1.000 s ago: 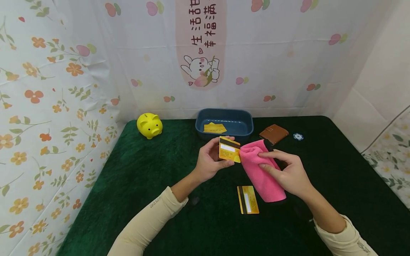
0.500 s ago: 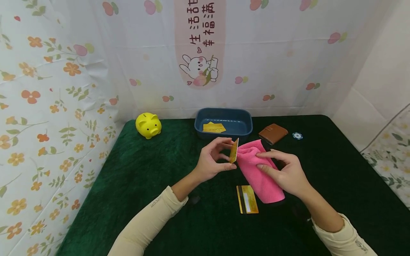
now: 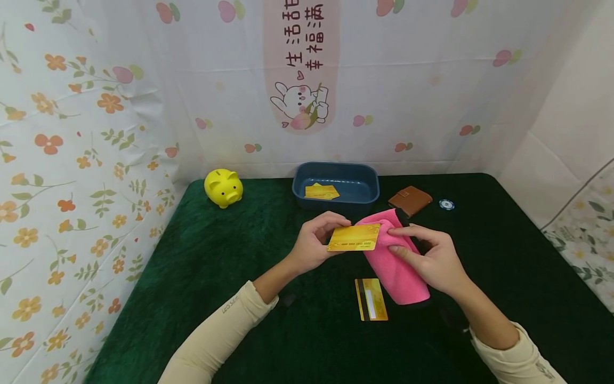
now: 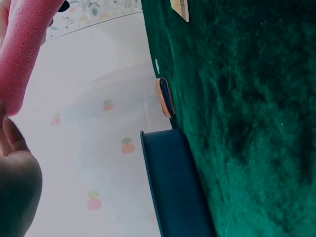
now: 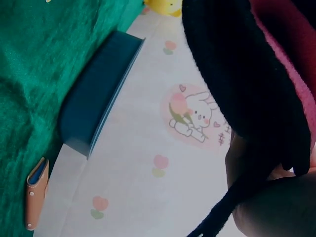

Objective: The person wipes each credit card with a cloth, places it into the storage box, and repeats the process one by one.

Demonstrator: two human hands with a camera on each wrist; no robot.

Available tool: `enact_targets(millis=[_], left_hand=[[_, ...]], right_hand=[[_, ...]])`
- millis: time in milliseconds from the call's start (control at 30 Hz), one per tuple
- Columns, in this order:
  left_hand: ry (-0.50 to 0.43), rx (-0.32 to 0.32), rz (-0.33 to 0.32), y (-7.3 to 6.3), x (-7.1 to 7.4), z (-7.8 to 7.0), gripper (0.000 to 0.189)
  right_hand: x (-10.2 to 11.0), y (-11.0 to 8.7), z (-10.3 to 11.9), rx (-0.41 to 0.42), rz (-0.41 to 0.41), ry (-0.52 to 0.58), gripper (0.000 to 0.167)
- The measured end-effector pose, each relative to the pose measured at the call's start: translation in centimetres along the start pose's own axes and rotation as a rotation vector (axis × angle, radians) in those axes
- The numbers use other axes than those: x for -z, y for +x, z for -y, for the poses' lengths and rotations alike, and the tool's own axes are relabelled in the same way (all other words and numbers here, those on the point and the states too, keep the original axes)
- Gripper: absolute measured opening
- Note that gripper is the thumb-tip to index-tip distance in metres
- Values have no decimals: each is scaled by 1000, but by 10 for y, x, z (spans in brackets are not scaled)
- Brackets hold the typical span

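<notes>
My left hand [image 3: 314,242] pinches a gold bank card [image 3: 354,238] by its left end, its printed numbers facing up. The card's right end overlaps a pink cloth [image 3: 397,274] with black fabric along one edge. My right hand [image 3: 434,261] grips that cloth between thumb and fingers. In the right wrist view, the black fabric [image 5: 237,59] and a dark cord-like strip hang at my right hand. A second bank card [image 3: 371,300] lies stripe side up on the green table, below the cloth. The held card does not show in the left wrist view.
A blue bin [image 3: 357,192] with gold cards [image 3: 322,192] in it stands at the back. Right of it lie a brown wallet [image 3: 410,200] and a poker chip [image 3: 446,205]. A yellow piggy bank [image 3: 223,188] sits at the back left of the green table [image 3: 230,240].
My left hand has turned the card from its striped back, through edge-on, to its numbered front. It now lies flatter, over the cloth's edge. My right hand keeps its hold on the cloth.
</notes>
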State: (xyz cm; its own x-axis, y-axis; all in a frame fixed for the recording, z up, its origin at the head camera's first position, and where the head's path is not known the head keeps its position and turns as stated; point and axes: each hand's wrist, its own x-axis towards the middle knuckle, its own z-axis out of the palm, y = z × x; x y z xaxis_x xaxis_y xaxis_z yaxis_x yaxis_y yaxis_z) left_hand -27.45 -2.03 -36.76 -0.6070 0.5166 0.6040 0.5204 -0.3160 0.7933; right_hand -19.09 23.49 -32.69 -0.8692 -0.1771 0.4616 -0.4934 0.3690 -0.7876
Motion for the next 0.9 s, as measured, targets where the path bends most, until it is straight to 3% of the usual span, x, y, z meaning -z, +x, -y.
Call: enact_targets(millis=[200, 567, 700, 900], left_hand=[[-57, 55, 22, -1, -1, -2, 36], [-38, 165, -13, -1, 9, -7, 16], [-46, 210, -5, 0, 13, -12, 23], [-111, 251, 80, 1, 17, -14, 53]], right_hand=[[1, 0, -4, -15, -17, -20, 28], [2, 0, -9, -32, -8, -19, 28], [3, 1, -9, -33, -10, -22, 28], [3, 1, -8, -24, -8, -23, 28]])
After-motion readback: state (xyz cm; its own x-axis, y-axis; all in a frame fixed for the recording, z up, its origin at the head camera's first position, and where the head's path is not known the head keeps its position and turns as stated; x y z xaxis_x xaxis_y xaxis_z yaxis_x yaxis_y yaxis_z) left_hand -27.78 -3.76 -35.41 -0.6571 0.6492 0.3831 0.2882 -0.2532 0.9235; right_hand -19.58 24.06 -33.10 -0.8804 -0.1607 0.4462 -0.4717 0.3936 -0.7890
